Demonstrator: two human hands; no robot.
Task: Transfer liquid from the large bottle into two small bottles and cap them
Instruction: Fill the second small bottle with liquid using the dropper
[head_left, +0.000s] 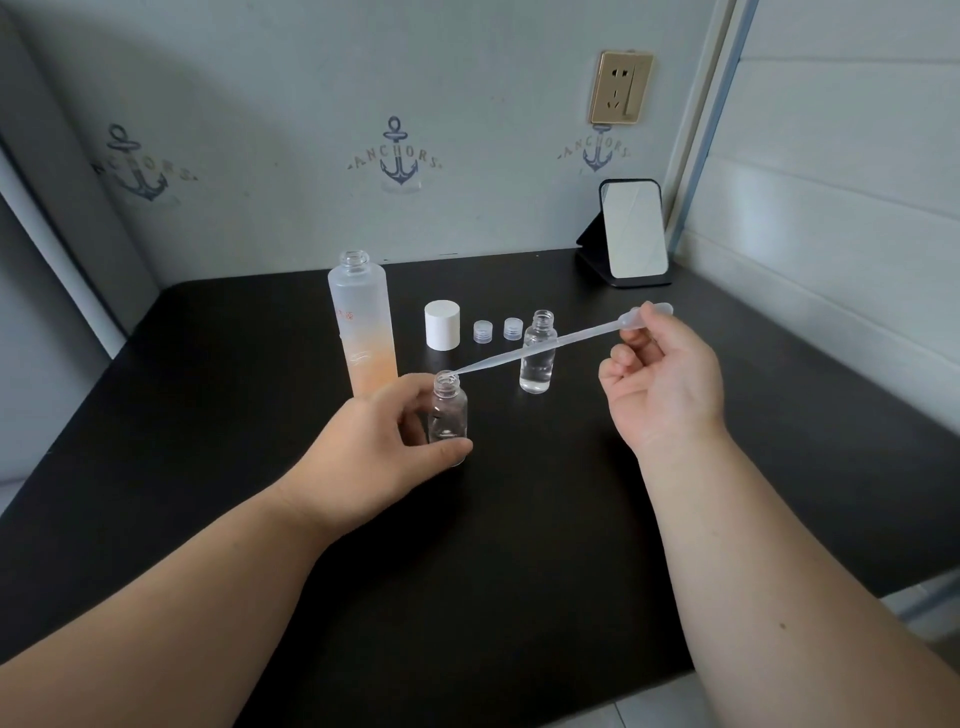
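Note:
My left hand (363, 447) grips a small clear bottle (449, 410) that stands open on the black table (208, 415). My right hand (662, 374) pinches the bulb of a clear plastic pipette (540, 349), whose tip sits at that bottle's mouth. A second small bottle (537, 358), open and holding clear liquid, stands behind the pipette. The large frosted bottle (363, 322) with an orange lower part stands uncapped to the left. Its white cap (442, 325) and two small clear caps (482, 331) (512, 328) lie behind.
A small mirror on a black stand (631, 234) sits at the table's back right corner. A wall socket (621, 87) is above it. Walls close the table at the back and right.

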